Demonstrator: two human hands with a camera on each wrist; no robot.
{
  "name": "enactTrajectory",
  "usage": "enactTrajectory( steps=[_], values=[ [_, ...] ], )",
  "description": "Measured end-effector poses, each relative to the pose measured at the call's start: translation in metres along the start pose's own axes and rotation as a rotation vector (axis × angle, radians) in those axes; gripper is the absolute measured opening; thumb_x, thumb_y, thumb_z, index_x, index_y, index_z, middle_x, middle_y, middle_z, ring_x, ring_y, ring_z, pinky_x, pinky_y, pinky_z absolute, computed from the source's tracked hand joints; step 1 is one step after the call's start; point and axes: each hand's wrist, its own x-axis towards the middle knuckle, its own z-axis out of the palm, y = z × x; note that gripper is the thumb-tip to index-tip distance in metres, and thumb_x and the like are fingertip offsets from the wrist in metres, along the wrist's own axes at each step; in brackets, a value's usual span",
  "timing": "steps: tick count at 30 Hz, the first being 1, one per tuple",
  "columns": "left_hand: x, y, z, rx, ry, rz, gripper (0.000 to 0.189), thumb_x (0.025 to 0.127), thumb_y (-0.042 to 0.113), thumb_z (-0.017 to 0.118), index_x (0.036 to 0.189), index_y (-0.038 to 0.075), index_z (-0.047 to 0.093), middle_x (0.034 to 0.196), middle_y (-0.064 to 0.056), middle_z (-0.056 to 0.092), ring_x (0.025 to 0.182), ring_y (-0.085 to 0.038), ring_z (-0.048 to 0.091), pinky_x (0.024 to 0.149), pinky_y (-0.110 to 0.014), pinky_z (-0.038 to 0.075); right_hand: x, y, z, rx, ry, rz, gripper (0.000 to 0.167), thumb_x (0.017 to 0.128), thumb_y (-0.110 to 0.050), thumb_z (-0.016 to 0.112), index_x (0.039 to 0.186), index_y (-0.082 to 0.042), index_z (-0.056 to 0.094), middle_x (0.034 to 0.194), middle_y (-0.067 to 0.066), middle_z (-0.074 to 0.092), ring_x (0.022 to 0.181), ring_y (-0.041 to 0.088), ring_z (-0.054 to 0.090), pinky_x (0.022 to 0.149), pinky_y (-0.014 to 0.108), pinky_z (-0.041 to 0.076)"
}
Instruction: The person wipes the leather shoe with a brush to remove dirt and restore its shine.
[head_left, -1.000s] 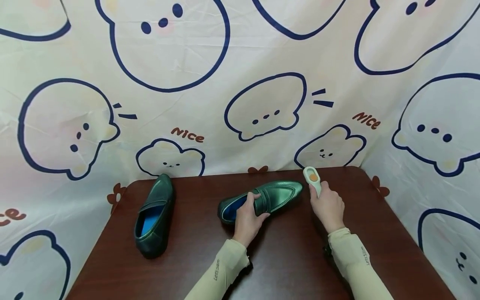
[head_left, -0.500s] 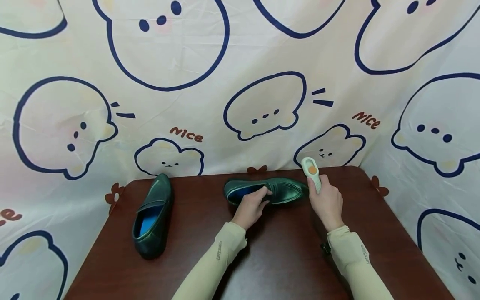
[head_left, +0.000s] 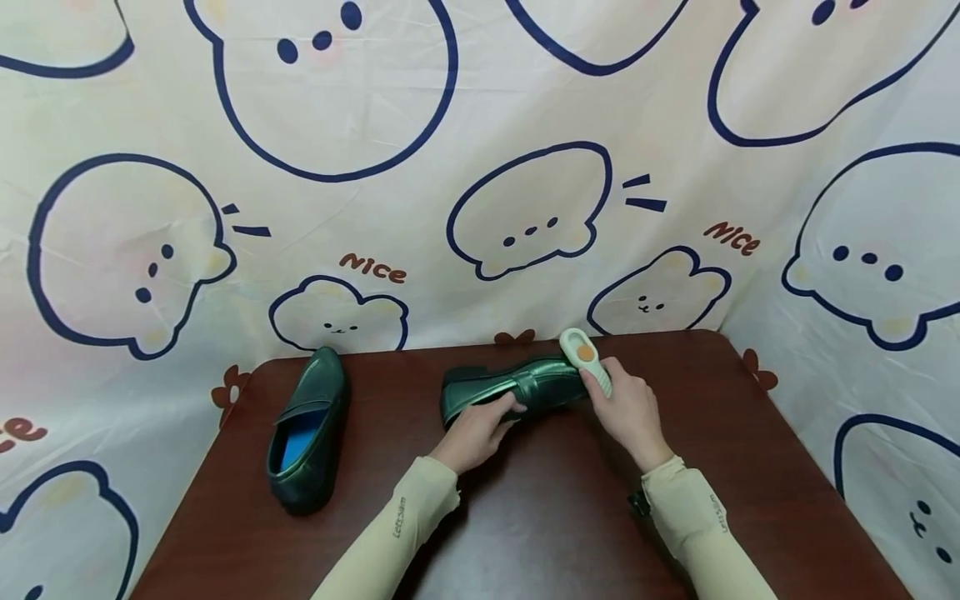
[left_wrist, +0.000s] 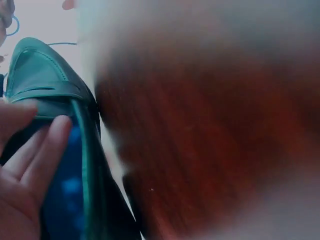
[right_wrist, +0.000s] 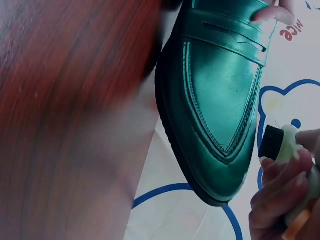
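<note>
My left hand [head_left: 474, 435] holds a dark green penny loafer [head_left: 543, 385] by its opening. In the left wrist view, fingers [left_wrist: 47, 155] reach into the blue-lined opening while the thumb lies near the strap. The loafer is tilted, its opening toward me and its toe to the right. My right hand [head_left: 632, 417] grips a pale green shoe brush [head_left: 576, 343] with an orange spot, close by the toe. Dark bristles of the brush [right_wrist: 271, 142] show in the right wrist view, just apart from the loafer's side. A matching loafer [head_left: 309, 433] stands upright at the left.
A dark brown wooden table [head_left: 540, 533] lies beneath both hands. Behind it and along the sides hangs a pale cloth [head_left: 420, 217] with blue cartoon outlines, close to the table's far edge.
The left hand has turned and tilted the held loafer, its opening rolling toward me. The right hand has brought the brush leftward to the toe. The left loafer stays put.
</note>
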Motion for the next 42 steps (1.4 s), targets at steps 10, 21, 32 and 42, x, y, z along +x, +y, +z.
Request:
enactTrajectory(
  steps=[10,21,32,42],
  values=[
    [-0.034,0.012,-0.011,-0.088,-0.293,-0.055,0.039,0.101,0.026,0.069,0.139,0.031,0.061,0.15,0.001,0.057,0.141,-0.024,0.054,0.109,-0.045,0.049,-0.002,0.0,0.006,-0.002,-0.056,-0.014,0.036,0.104,-0.041,0.061,0.118,-0.008,0.064,0.076,0.008,0.065,0.06,0.022,0.054,0.054,0.035,0.042],
    [-0.078,-0.012,-0.041,0.065,0.115,-0.53,0.05,0.087,0.043,0.082,0.097,0.013,0.043,0.059,0.005,0.046,0.045,-0.01,0.042,0.047,-0.028,0.034,-0.003,-0.003,0.011,0.004,-0.057,-0.029,0.034,0.105,-0.04,0.06,0.116,-0.008,0.063,0.072,0.006,0.062,0.058,0.021,0.052,0.052,0.035,0.041],
    [-0.054,-0.027,-0.016,-0.335,0.08,-0.746,0.061,0.106,0.011,0.051,0.154,-0.012,0.022,0.062,-0.004,0.066,0.053,-0.015,0.066,0.075,-0.042,0.058,-0.004,0.001,0.009,0.013,-0.059,-0.017,0.038,0.106,-0.043,0.057,0.118,-0.007,0.061,0.07,0.007,0.059,0.055,0.02,0.051,0.05,0.034,0.04],
    [-0.011,-0.015,-0.023,-0.276,0.573,-0.637,0.02,0.1,-0.004,0.041,0.118,0.004,0.045,0.077,-0.016,0.063,0.061,-0.023,0.056,0.059,-0.035,0.042,-0.012,0.001,0.028,-0.024,-0.134,-0.024,0.036,0.11,-0.036,0.05,0.118,-0.001,0.053,0.062,0.004,0.049,0.05,0.019,0.046,0.047,0.034,0.035]
  ],
)
